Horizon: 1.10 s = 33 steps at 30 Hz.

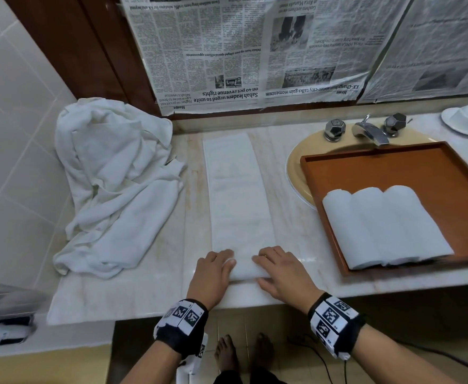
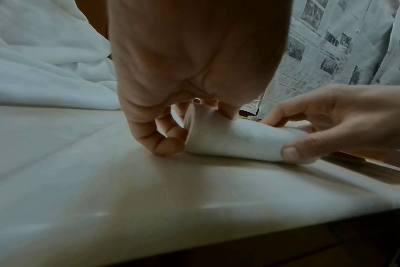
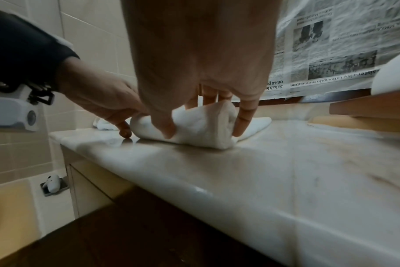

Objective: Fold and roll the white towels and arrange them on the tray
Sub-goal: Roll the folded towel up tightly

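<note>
With three rolls (image 1: 388,225) on the tray (image 1: 393,164), your left hand (image 1: 212,274) and right hand (image 1: 284,273) have fingers curled on the towel (image 1: 238,195), barely rolled; the pile (image 1: 116,176) waits.

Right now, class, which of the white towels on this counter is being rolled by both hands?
The long folded towel lying flat between the crumpled towel pile and the tray: both hands curl its near end, whereas three finished rolls sit on the tray.
</note>
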### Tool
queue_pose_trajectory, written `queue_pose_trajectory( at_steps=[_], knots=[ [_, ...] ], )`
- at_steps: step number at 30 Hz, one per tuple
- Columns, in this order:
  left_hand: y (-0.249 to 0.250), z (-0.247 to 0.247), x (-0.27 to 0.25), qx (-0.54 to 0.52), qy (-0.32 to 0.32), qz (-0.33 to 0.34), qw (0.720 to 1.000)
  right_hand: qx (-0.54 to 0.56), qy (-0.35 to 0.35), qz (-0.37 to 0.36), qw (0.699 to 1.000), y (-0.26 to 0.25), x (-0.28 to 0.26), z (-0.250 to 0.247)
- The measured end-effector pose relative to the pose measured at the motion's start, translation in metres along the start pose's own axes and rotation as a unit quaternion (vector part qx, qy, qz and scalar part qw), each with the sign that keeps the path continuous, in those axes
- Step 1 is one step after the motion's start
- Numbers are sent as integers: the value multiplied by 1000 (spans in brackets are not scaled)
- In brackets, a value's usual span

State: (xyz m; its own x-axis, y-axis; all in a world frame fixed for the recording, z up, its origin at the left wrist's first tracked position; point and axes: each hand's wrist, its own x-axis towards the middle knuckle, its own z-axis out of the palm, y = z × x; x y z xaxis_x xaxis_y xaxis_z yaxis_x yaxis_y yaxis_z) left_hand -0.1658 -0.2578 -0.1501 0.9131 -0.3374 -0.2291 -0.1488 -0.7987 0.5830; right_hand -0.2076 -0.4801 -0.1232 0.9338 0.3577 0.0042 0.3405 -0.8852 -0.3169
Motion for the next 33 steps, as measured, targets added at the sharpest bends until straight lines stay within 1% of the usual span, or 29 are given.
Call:
queue_pose_trajectory(
  at_steps=[4, 5, 8, 10, 12, 15, 17, 18, 19, 20, 21, 23, 24, 25, 26, 27, 29, 31, 33],
  knots=[
    [11, -4, -14, 22, 38, 11, 999, 104, -66, 79, 989, 2, 15, -11],
    [12, -6, -17, 34, 46, 15, 998, 118, -73, 92, 986, 2, 18, -14],
    [11, -5, -18, 66, 50, 40, 996, 147, -83, 130, 977, 1, 23, -14],
    [6, -4, -15, 80, 45, 48, 995, 144, -98, 144, 974, 1, 24, -10],
    [4, -6, -13, 70, 34, 34, 996, 152, -90, 156, 972, 0, 24, -8],
    [6, -10, -10, 35, 28, 16, 999, 180, -32, 170, 968, -1, 19, -7],
    [9, -12, -9, 20, 21, 10, 1000, 128, -11, 140, 982, -1, 16, -6],
    [9, -13, -9, 22, 16, 11, 1000, 105, -13, 128, 986, -1, 15, -5],
    [8, -13, -9, 26, 11, 13, 1000, 104, -16, 130, 986, 1, 16, -5],
    [5, -13, -10, 28, 9, 17, 999, 129, -17, 144, 981, 3, 18, -5],
    [3, -13, -11, 28, 10, 20, 999, 177, -18, 170, 969, 6, 21, -7],
    [-1, -12, -12, 24, 18, 20, 999, 277, -22, 224, 934, 11, 29, -8],
    [-1, -11, -13, 18, 22, 16, 999, 288, -26, 237, 928, 12, 32, -9],
    [0, -11, -13, 12, 26, 13, 999, 267, -31, 240, 933, 12, 33, -9],
    [0, -12, -13, 7, 28, 11, 1000, 217, -25, 237, 947, 11, 34, -8],
    [0, -13, -12, 1, 24, 7, 1000, 154, 3, 222, 963, 10, 32, -5],
    [0, -16, -6, -9, 4, 3, 1000, 57, 84, 155, 983, 5, 26, 0],
    [-2, -21, 2, -14, -21, 1, 1000, 13, 131, 72, 989, 1, 19, 8],
    [-3, -24, 9, -25, -47, -9, 999, -5, 127, 23, 992, 2, 12, 12]
  ],
)
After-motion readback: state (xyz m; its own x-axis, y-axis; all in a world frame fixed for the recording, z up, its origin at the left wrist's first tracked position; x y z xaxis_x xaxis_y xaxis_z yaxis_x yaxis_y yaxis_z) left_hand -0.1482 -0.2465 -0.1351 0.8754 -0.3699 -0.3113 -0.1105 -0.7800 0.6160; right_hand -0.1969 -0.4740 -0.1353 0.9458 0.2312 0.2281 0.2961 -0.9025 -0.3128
